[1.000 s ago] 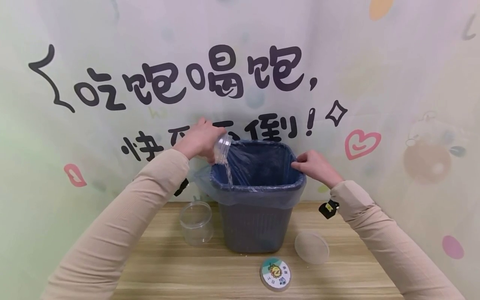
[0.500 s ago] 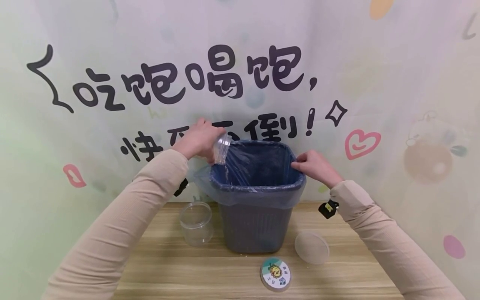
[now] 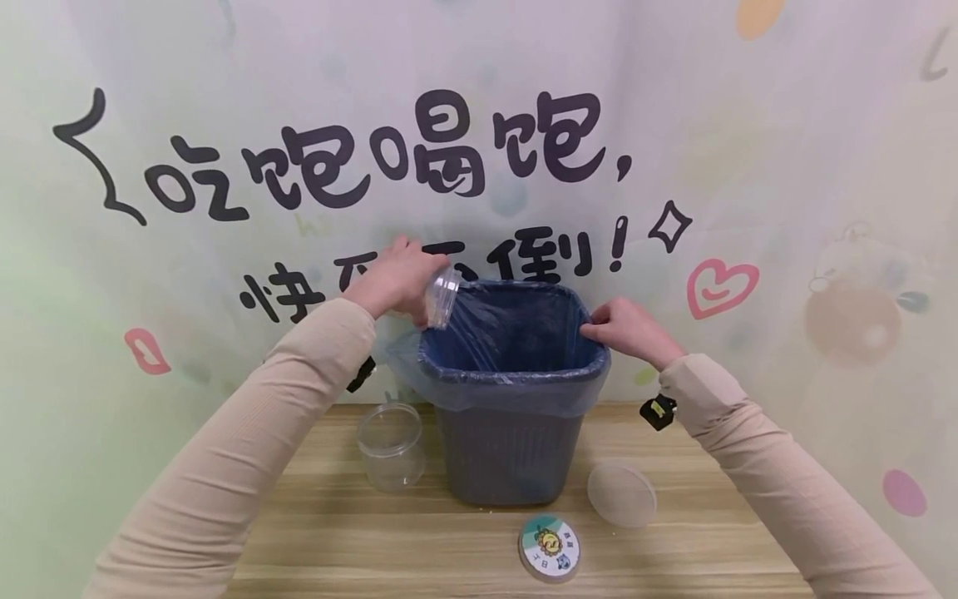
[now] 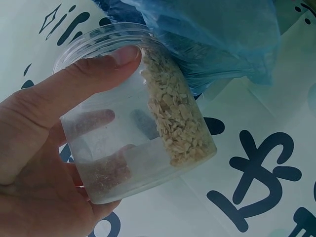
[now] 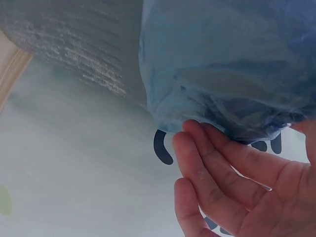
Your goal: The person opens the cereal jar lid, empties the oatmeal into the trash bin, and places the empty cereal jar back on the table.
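My left hand (image 3: 398,279) grips a clear plastic jar (image 3: 445,293), tipped on its side with its mouth over the left rim of a blue-grey trash bin (image 3: 509,457). In the left wrist view, oat flakes (image 4: 175,111) lie along the jar's lower wall, and my thumb and fingers wrap round it. A thin blue bin liner (image 3: 516,394) lines the bin and folds down over its rim. On the opposite side, my right hand (image 3: 632,333) pinches the lined rim. The right wrist view has several fingers (image 5: 212,182) against the outside of the liner.
A second clear jar (image 3: 391,449), without a lid, stands left of the bin on the wooden table (image 3: 374,549). A translucent lid (image 3: 622,494) lies at right, and a round printed lid (image 3: 550,547) lies in front. A printed cloth backdrop (image 3: 299,75) hangs behind.
The stream of flakes falling from the jar's mouth a second ago thinned and is no longer visible. Both hands hold nearly the same places.
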A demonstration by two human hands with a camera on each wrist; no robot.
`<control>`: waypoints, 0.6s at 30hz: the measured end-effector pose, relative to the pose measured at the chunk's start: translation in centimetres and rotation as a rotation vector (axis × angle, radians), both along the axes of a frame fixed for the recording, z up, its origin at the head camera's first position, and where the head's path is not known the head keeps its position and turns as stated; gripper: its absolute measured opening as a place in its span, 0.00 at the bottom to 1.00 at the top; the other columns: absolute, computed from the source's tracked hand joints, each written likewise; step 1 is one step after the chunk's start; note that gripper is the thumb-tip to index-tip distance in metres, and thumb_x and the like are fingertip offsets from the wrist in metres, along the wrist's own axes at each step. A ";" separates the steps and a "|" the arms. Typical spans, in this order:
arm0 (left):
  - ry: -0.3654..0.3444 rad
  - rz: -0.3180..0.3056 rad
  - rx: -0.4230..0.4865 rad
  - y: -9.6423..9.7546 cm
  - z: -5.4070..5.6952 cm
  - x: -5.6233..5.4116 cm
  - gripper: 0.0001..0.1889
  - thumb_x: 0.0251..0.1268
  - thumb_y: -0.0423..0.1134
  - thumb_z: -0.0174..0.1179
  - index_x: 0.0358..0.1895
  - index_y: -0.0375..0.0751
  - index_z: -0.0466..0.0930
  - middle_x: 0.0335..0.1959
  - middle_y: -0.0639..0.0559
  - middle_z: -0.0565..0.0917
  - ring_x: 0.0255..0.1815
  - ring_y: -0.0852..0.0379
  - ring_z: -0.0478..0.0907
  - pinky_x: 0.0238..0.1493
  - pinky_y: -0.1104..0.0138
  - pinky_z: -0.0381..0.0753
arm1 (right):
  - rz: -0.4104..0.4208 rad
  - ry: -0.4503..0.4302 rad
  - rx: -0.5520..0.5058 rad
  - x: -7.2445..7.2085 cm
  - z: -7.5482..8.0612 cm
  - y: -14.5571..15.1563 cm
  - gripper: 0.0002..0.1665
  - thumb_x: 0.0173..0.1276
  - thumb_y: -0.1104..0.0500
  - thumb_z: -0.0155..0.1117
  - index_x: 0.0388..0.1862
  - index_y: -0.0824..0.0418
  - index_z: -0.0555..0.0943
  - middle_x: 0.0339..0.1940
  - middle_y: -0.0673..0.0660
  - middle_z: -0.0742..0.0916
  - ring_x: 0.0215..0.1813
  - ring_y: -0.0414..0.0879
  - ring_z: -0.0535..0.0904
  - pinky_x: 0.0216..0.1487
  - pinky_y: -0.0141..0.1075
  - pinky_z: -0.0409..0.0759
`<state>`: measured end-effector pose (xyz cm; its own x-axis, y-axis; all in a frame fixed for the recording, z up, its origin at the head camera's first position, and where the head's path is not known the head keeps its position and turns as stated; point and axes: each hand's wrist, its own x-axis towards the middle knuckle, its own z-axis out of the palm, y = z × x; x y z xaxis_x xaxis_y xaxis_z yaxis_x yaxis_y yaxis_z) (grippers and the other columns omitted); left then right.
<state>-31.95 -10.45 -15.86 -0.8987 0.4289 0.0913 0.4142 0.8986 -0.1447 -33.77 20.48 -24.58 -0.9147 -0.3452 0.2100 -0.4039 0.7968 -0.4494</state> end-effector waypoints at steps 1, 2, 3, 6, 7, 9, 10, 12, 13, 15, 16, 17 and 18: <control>0.000 0.000 0.001 0.0 0.0 0.0 0.45 0.35 0.37 0.79 0.65 0.42 0.70 0.54 0.35 0.74 0.56 0.37 0.64 0.60 0.49 0.64 | 0.006 0.002 0.012 0.0 0.1 0.0 0.18 0.66 0.59 0.58 0.16 0.60 0.73 0.13 0.47 0.67 0.19 0.42 0.62 0.23 0.35 0.59; 0.000 -0.001 0.002 0.0 0.0 0.0 0.45 0.35 0.37 0.79 0.65 0.42 0.70 0.55 0.35 0.74 0.56 0.37 0.64 0.60 0.49 0.65 | 0.012 0.004 0.026 0.0 0.2 0.0 0.17 0.66 0.59 0.59 0.16 0.61 0.74 0.13 0.47 0.67 0.20 0.42 0.63 0.23 0.35 0.60; -0.001 0.000 0.004 0.0 0.0 0.0 0.45 0.35 0.37 0.79 0.65 0.42 0.70 0.55 0.35 0.74 0.56 0.37 0.64 0.60 0.49 0.65 | 0.014 0.002 0.039 0.1 0.3 -0.1 0.17 0.66 0.59 0.59 0.17 0.61 0.75 0.13 0.47 0.68 0.20 0.42 0.64 0.23 0.35 0.61; -0.002 0.008 0.009 0.0 0.0 -0.1 0.45 0.35 0.37 0.80 0.65 0.42 0.70 0.55 0.35 0.74 0.57 0.37 0.64 0.59 0.49 0.66 | 0.022 0.004 0.075 0.1 0.6 -0.1 0.16 0.66 0.58 0.59 0.19 0.63 0.79 0.14 0.48 0.72 0.21 0.43 0.67 0.24 0.35 0.63; -0.003 0.011 0.009 0.0 0.0 -0.1 0.45 0.35 0.37 0.80 0.65 0.42 0.70 0.55 0.35 0.74 0.57 0.37 0.63 0.59 0.49 0.66 | 0.022 0.005 0.087 0.0 0.6 -0.1 0.16 0.66 0.58 0.59 0.20 0.64 0.80 0.15 0.48 0.73 0.21 0.44 0.68 0.24 0.35 0.64; -0.005 0.018 0.012 0.0 0.0 -0.1 0.45 0.35 0.37 0.80 0.65 0.43 0.70 0.55 0.36 0.74 0.57 0.38 0.63 0.59 0.49 0.67 | 0.021 0.004 0.105 0.0 0.7 -0.1 0.15 0.66 0.58 0.59 0.21 0.65 0.81 0.15 0.49 0.74 0.22 0.45 0.69 0.24 0.36 0.65; -0.004 0.020 0.010 0.1 -0.1 -0.1 0.45 0.35 0.37 0.79 0.65 0.43 0.70 0.55 0.36 0.74 0.57 0.38 0.63 0.59 0.49 0.67 | 0.021 0.005 0.112 0.0 0.7 -0.1 0.15 0.66 0.58 0.59 0.22 0.65 0.81 0.15 0.49 0.75 0.22 0.45 0.69 0.24 0.36 0.65; -0.002 0.027 0.002 0.2 -0.1 -0.1 0.44 0.36 0.37 0.79 0.65 0.44 0.70 0.55 0.36 0.73 0.57 0.38 0.63 0.59 0.49 0.67 | 0.020 0.007 0.124 -0.1 0.7 -0.2 0.15 0.65 0.58 0.59 0.23 0.65 0.82 0.16 0.50 0.75 0.22 0.45 0.70 0.25 0.36 0.66; -0.002 0.029 -0.002 0.2 0.0 -0.1 0.44 0.36 0.37 0.79 0.65 0.44 0.70 0.55 0.36 0.73 0.57 0.38 0.63 0.59 0.49 0.67 | 0.020 0.010 0.128 -0.1 0.7 -0.1 0.15 0.65 0.58 0.59 0.22 0.65 0.82 0.15 0.50 0.75 0.22 0.45 0.70 0.24 0.36 0.65; 0.001 0.034 -0.011 0.4 0.0 -0.1 0.44 0.37 0.37 0.79 0.65 0.44 0.70 0.55 0.36 0.73 0.57 0.38 0.63 0.60 0.49 0.66 | 0.021 0.013 0.131 -0.1 0.7 -0.1 0.15 0.65 0.58 0.59 0.22 0.65 0.82 0.15 0.50 0.75 0.22 0.45 0.70 0.24 0.36 0.65; 0.003 0.035 -0.018 0.4 0.0 -0.1 0.44 0.37 0.37 0.79 0.65 0.44 0.70 0.55 0.36 0.73 0.57 0.38 0.63 0.60 0.49 0.65 | 0.022 0.017 0.133 -0.1 0.7 -0.1 0.15 0.65 0.58 0.59 0.22 0.65 0.81 0.15 0.49 0.75 0.22 0.45 0.70 0.24 0.36 0.65; 0.002 0.037 -0.021 0.4 0.0 -0.1 0.44 0.37 0.37 0.79 0.65 0.44 0.70 0.55 0.36 0.73 0.58 0.38 0.63 0.60 0.49 0.65 | 0.022 0.019 0.134 -0.1 0.7 -0.1 0.15 0.65 0.58 0.59 0.22 0.65 0.81 0.15 0.49 0.75 0.22 0.45 0.70 0.24 0.35 0.65; 0.005 0.037 -0.025 0.5 0.0 -0.1 0.44 0.37 0.37 0.79 0.65 0.43 0.70 0.55 0.36 0.73 0.58 0.38 0.63 0.60 0.49 0.65 | 0.022 0.022 0.134 -0.1 0.7 -0.1 0.15 0.65 0.58 0.59 0.21 0.65 0.81 0.15 0.49 0.75 0.21 0.45 0.70 0.24 0.35 0.65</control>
<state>-32.08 -9.99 -15.89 -0.9136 0.3977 0.0851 0.3800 0.9093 -0.1695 -33.90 20.34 -23.88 -0.9023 -0.3915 0.1806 -0.4306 0.8397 -0.3308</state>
